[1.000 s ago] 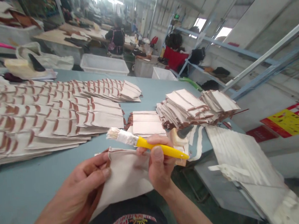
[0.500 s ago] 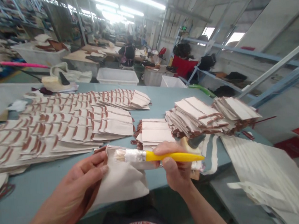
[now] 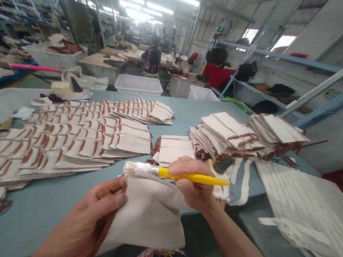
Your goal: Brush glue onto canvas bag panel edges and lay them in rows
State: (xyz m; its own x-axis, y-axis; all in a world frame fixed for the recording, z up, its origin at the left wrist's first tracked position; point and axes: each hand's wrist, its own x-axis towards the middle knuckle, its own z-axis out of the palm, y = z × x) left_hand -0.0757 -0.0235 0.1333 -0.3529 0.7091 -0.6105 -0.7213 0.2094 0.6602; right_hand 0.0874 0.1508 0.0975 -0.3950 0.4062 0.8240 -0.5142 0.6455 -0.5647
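My left hand (image 3: 98, 212) pinches the upper left edge of a cream fabric piece (image 3: 148, 212) with a brown underside, which hangs over the table's front edge. In my right hand (image 3: 193, 182) is a yellow-handled paintbrush (image 3: 204, 179), its ferrule coated in white. The bristles (image 3: 129, 168) lie at the piece's top edge, close to my left fingertips. Whether my right fingers also hold the piece's far edge is hard to see. Behind my right hand, a dark conical object (image 3: 224, 164) and white strips (image 3: 245, 182) are partly covered.
Rows of overlapping cream pieces with brown edges (image 3: 73, 145) cover the table's left side. A small stack (image 3: 175, 147) and larger piles (image 3: 227, 130) stand at centre and right. White sheeting (image 3: 305, 197) drapes at right. White bins (image 3: 139, 85) are beyond the table; a person (image 3: 152, 59) sits farther back.
The brush has moved left and up, from over the fabric's face to its top edge near my left fingers. More of the piece's lower part shows now. The camera view has shifted slightly.
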